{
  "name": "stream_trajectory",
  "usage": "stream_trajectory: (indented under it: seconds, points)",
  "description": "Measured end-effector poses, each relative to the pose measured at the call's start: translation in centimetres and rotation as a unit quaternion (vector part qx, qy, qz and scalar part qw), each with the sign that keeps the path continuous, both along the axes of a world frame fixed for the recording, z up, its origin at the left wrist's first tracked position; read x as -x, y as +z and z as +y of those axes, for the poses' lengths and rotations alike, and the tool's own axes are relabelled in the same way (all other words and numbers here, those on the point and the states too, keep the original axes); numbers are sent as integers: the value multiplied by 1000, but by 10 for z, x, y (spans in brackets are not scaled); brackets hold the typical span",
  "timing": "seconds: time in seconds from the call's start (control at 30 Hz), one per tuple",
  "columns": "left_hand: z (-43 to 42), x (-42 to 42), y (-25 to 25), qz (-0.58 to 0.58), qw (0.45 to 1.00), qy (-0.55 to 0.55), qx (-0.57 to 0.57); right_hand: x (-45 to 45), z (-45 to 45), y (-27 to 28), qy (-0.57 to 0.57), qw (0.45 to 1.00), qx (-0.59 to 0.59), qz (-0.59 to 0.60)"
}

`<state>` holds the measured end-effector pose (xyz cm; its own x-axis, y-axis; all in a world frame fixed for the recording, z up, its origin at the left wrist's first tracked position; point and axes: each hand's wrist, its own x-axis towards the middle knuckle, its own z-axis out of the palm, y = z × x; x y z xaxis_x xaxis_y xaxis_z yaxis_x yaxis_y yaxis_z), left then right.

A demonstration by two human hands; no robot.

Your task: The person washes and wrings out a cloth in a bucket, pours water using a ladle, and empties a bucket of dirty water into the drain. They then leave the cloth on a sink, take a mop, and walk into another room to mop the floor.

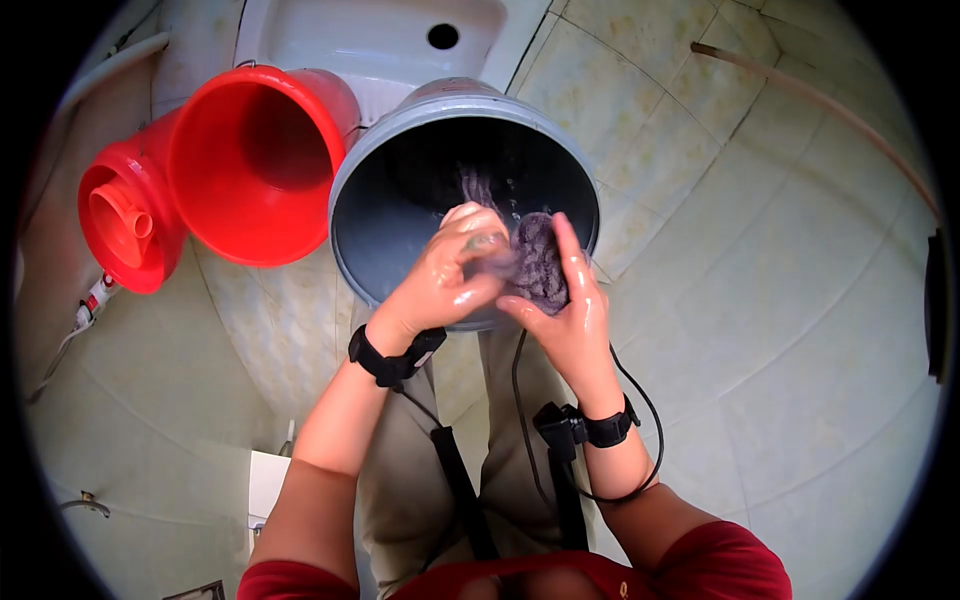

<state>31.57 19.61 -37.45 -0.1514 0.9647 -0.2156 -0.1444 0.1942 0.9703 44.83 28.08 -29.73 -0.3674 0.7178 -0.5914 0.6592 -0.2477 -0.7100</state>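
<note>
A bunched, wet, grey-purple cloth (540,262) lies against the palm of my right hand (577,300). The thumb and fingers of that hand curve round it. Close on its left is my left hand (445,265), wet and with curled fingers, on the cloth's blurred side. A grey-purple strip shows beyond its knuckles; whether this is cloth or running water I cannot make out. Both hands are over the near part of a large grey bucket (345,215) with a dark inside. Black straps with small boxes and cables circle both wrists.
To the left stand an open red bucket (205,190) and a smaller red vessel (95,255) with a red scoop-like piece in it. Behind is a white basin (290,35) with a drain hole. A tap (88,503) is at lower left, a hose (800,88) at right.
</note>
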Motion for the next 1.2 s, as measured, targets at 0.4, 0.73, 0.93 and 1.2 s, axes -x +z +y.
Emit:
stream_trajectory:
  seconds: [0.4, 0.73, 0.93, 1.2]
  points:
    - [-3, -2, -60, 309, 931, -170, 98, -7, 29, 68, 86, 951, 246, 166]
    - [-15, -28, -180, 391, 846, -111, 346, -11, 3, -57, 41, 986, 149, 69]
    - [-33, -11, -285, 526, 790, -137, 282, 0, 1, -157, -33, 954, 297, 5]
    - [-23, -11, -286, 498, 840, -115, 183, 7, -2, -168, -355, 814, 447, 109]
